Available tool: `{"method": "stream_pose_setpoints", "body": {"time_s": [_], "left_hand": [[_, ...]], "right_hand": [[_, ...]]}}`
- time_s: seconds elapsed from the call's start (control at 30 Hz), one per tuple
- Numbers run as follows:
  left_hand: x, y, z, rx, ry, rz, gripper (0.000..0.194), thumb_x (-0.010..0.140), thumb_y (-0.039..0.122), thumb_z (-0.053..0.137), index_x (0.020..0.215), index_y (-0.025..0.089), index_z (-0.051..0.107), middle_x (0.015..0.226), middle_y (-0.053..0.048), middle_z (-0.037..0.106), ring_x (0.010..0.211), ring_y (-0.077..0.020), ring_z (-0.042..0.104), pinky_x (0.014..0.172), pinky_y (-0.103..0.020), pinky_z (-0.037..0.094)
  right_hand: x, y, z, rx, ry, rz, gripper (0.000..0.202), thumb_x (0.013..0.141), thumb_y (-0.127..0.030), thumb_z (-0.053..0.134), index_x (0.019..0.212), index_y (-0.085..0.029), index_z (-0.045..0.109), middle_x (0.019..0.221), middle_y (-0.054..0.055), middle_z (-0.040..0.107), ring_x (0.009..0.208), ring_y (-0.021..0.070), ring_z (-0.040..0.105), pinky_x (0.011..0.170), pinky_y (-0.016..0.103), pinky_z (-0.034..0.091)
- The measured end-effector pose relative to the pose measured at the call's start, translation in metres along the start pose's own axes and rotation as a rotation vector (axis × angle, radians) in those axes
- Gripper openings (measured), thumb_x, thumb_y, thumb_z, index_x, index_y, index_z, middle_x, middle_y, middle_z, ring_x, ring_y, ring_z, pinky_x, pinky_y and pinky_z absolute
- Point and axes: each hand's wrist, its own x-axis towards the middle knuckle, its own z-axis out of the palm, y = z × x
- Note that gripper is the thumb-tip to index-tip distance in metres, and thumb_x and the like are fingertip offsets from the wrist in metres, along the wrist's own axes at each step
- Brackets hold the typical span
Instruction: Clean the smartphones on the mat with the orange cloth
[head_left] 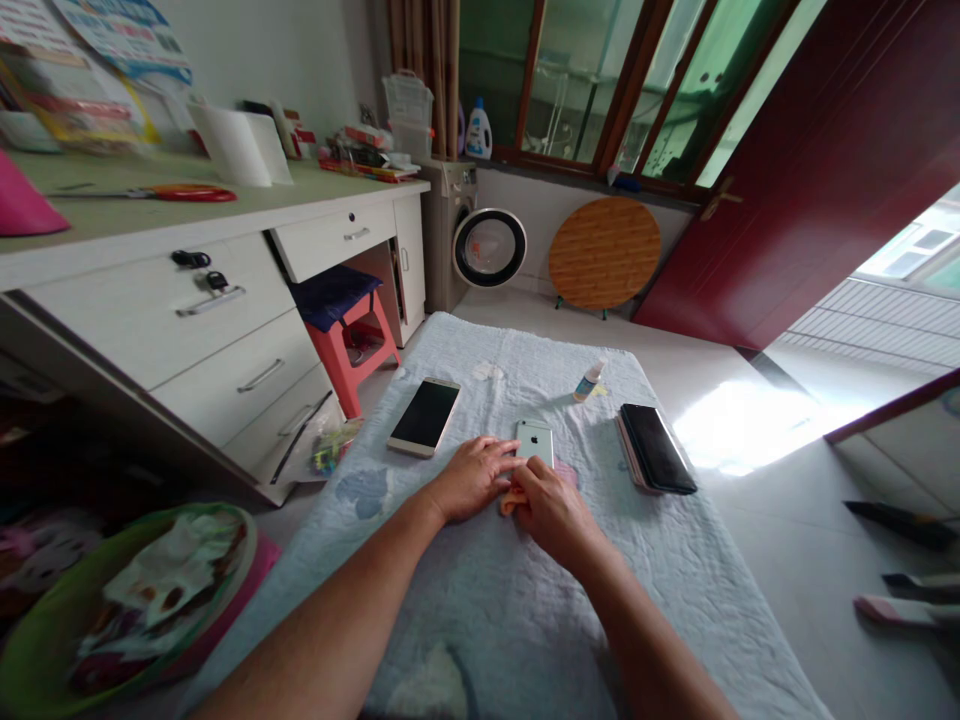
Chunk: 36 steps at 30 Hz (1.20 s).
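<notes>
A silver phone (535, 440) with an apple mark lies back up on the cloth-covered table (487, 350). My left hand (478, 477) rests at its left lower edge, fingers stretched and lying flat. Closed round an orange cloth (511, 502), my right hand (551, 502) is at the phone's lower end. A larger gold-edged phone (425, 416) lies screen up to the left. Behind and to the right stands a small spray bottle (589, 381). Farther right are stacked dark phones or cases (657, 448).
Left of the table are a desk (322, 205) with drawers, a red stool (343, 365) and a basin (247, 530) with tissues. A washing machine (442, 240) with its door open and a round wooden tabletop (606, 250) stand beyond.
</notes>
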Motion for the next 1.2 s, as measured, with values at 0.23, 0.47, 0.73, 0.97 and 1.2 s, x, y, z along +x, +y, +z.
{"method": "stream_pose_setpoints", "body": {"time_s": [0.23,0.47,0.73,0.97,1.2], "left_hand": [[0.000,0.001,-0.002,0.004,-0.023,-0.037,0.041,0.087,0.026,0.058,0.127,0.034,0.056,0.144,0.004,0.044,0.126,-0.0227,0.039,0.110,-0.038,0.027],[-0.001,-0.001,-0.001,0.003,-0.012,-0.027,0.044,0.085,0.024,0.057,0.127,0.034,0.056,0.144,0.004,0.043,0.126,-0.0231,0.040,0.109,-0.039,0.028],[-0.002,0.006,-0.007,-0.017,-0.014,-0.035,0.060,0.069,0.032,0.070,0.128,0.033,0.056,0.144,0.001,0.044,0.125,-0.0290,0.041,0.108,-0.044,0.030],[0.000,0.006,-0.001,-0.016,0.035,-0.045,0.052,0.074,0.042,0.072,0.123,0.031,0.060,0.141,0.000,0.048,0.124,-0.0272,0.041,0.106,-0.043,0.031],[0.001,0.008,-0.003,-0.017,0.033,-0.045,0.053,0.073,0.043,0.073,0.123,0.030,0.060,0.141,-0.002,0.049,0.123,-0.0284,0.042,0.105,-0.045,0.031]], "right_hand": [[-0.012,0.010,-0.013,-0.033,-0.035,0.083,0.006,0.081,-0.013,0.053,0.083,-0.018,0.054,0.090,0.003,0.054,0.080,0.0134,0.051,0.066,0.021,0.034],[-0.018,0.030,-0.023,0.063,-0.068,0.149,0.009,0.077,-0.010,0.050,0.079,-0.018,0.053,0.083,0.001,0.053,0.064,0.0093,0.047,0.060,0.021,0.031],[-0.014,0.048,-0.026,0.164,-0.001,0.092,0.011,0.073,-0.010,0.052,0.075,-0.017,0.060,0.077,0.001,0.056,0.069,0.0116,0.051,0.064,0.022,0.034],[-0.006,0.047,-0.018,0.193,0.118,0.144,0.016,0.076,-0.011,0.049,0.076,-0.017,0.064,0.074,0.001,0.061,0.069,0.0130,0.055,0.067,0.022,0.036],[0.016,0.056,-0.008,0.134,0.251,0.232,0.016,0.078,-0.013,0.047,0.078,-0.017,0.063,0.075,0.003,0.065,0.069,0.0138,0.057,0.064,0.022,0.036]]}}
